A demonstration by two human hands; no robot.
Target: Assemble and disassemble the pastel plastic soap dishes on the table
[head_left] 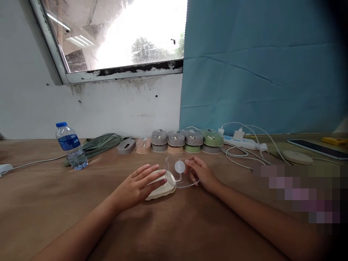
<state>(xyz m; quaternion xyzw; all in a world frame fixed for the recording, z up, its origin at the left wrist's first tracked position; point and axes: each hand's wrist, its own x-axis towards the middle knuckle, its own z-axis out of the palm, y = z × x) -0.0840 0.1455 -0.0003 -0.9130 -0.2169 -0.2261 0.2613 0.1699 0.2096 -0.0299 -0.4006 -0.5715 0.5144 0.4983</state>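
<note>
My right hand [199, 172] grips the right edge of a clear round lid [187, 179]. A whitish disc [179, 167] shows at the lid's middle, with a thin curved piece below it. The lid is tilted up a little over the table. My left hand [144, 183] has its fingers stretched out and apart, over a cream-coloured shallow dish [163, 190] with a wavy edge. Its fingertips are close to the lid's left edge; whether they touch it I cannot tell. Part of the dish is hidden beneath my left hand.
Several small oval boxes [175, 137], some stacked, line the back of the brown table [122, 232]. To the left stand a water bottle [71, 146] and a green cloth bag [102, 145]. A power strip [241, 142], cables and a phone [320, 148] lie at the right.
</note>
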